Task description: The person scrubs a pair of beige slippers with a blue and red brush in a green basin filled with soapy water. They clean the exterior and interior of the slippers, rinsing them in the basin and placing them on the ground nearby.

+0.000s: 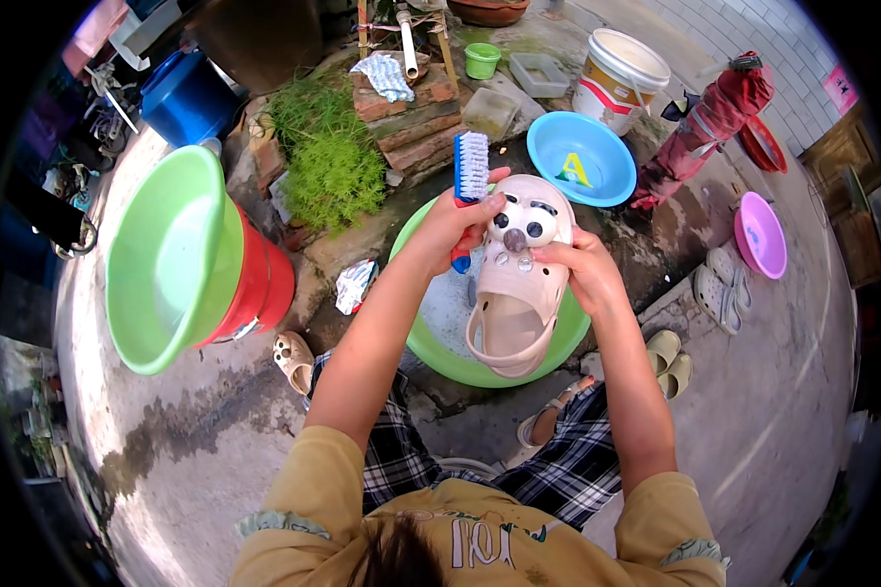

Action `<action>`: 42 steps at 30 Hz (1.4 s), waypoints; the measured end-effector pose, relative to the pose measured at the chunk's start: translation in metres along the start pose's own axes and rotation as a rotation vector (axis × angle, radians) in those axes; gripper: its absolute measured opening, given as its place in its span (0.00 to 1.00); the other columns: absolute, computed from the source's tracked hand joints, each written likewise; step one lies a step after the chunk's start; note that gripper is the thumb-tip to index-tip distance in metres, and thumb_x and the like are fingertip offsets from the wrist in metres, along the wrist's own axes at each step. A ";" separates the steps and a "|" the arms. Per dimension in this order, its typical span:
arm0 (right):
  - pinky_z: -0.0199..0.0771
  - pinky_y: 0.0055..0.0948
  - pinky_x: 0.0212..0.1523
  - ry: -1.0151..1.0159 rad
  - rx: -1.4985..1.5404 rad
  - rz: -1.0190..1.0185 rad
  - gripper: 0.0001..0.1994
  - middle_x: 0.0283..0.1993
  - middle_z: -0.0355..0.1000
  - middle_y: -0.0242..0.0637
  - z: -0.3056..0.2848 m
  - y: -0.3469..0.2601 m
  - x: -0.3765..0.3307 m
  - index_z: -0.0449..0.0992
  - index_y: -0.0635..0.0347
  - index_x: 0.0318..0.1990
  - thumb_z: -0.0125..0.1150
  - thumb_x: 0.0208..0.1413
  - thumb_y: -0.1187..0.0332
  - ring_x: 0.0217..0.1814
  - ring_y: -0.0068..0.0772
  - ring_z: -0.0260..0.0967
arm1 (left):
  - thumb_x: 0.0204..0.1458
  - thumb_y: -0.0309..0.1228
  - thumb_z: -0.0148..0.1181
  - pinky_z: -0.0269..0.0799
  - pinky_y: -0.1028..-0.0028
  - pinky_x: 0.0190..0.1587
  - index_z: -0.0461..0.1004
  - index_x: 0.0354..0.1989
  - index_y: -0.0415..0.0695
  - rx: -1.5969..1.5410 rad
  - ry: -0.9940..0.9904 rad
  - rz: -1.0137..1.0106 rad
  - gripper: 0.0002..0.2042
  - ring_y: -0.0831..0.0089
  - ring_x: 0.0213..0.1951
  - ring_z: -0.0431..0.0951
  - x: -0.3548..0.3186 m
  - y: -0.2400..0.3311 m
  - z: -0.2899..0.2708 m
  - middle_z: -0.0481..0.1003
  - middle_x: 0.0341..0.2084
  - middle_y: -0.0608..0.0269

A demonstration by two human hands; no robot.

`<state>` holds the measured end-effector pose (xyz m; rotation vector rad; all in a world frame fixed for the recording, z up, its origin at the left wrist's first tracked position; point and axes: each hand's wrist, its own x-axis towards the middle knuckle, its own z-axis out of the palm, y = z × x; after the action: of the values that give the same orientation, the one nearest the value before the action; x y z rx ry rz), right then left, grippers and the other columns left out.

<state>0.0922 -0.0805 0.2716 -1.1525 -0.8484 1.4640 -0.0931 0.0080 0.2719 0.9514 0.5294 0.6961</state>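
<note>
My left hand is closed round a scrubbing brush with white bristles and a blue and red handle. Its fingertips reach the toe end of a beige clog. My right hand grips this clog by its side, thumb on the upper. Cartoon eyes and a brown nose decorate the clog's toe, which points away from me; the heel strap faces me. Below both hands stands a light green basin with sudsy water. The clog hides much of the basin's inside.
At left a large green basin leans against a red bucket. Beyond my hands are a blue basin, a white bucket and stacked bricks. Clogs and a purple basin lie at right.
</note>
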 end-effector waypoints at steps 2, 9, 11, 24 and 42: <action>0.68 0.27 0.43 0.019 -0.034 0.041 0.18 0.38 0.74 0.35 0.001 0.003 -0.005 0.73 0.63 0.41 0.64 0.38 0.76 0.38 0.26 0.70 | 0.47 0.31 0.61 0.44 0.87 0.14 0.60 0.58 0.48 0.003 -0.038 -0.034 0.28 0.92 0.14 0.52 0.000 0.001 0.005 0.68 0.23 0.77; 0.62 0.31 0.52 -0.031 0.221 0.146 0.24 0.44 0.71 0.36 -0.005 0.012 -0.010 0.68 0.62 0.49 0.64 0.40 0.73 0.48 0.29 0.67 | 0.45 0.26 0.62 0.68 0.72 0.47 0.58 0.59 0.43 0.120 -0.064 0.031 0.31 0.74 0.46 0.71 0.000 -0.006 0.016 0.69 0.46 0.60; 0.64 0.30 0.51 0.013 0.251 0.134 0.23 0.44 0.71 0.36 -0.003 0.012 -0.009 0.68 0.63 0.48 0.64 0.40 0.73 0.46 0.29 0.68 | 0.45 0.25 0.62 0.68 0.73 0.46 0.57 0.59 0.43 0.136 -0.057 0.094 0.31 0.75 0.44 0.71 0.001 -0.012 0.018 0.70 0.46 0.61; 0.74 0.26 0.33 0.427 0.020 -0.192 0.21 0.37 0.72 0.40 -0.010 0.014 0.019 0.70 0.70 0.41 0.68 0.35 0.75 0.34 0.27 0.72 | 0.54 0.30 0.49 0.67 0.67 0.33 0.57 0.60 0.48 1.229 0.375 0.457 0.24 0.62 0.31 0.71 -0.018 -0.035 0.049 0.64 0.36 0.57; 0.71 0.25 0.39 0.614 -0.079 -0.260 0.18 0.41 0.72 0.39 -0.049 0.025 0.011 0.70 0.70 0.44 0.63 0.44 0.72 0.39 0.27 0.71 | 0.55 0.31 0.45 0.67 0.58 0.35 0.44 0.64 0.45 0.967 0.268 0.394 0.28 0.49 0.33 0.69 0.007 -0.086 0.094 0.62 0.37 0.44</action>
<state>0.1311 -0.0788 0.2315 -1.3881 -0.5948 0.7969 0.0015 -0.0722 0.2415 1.9144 0.9656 0.9442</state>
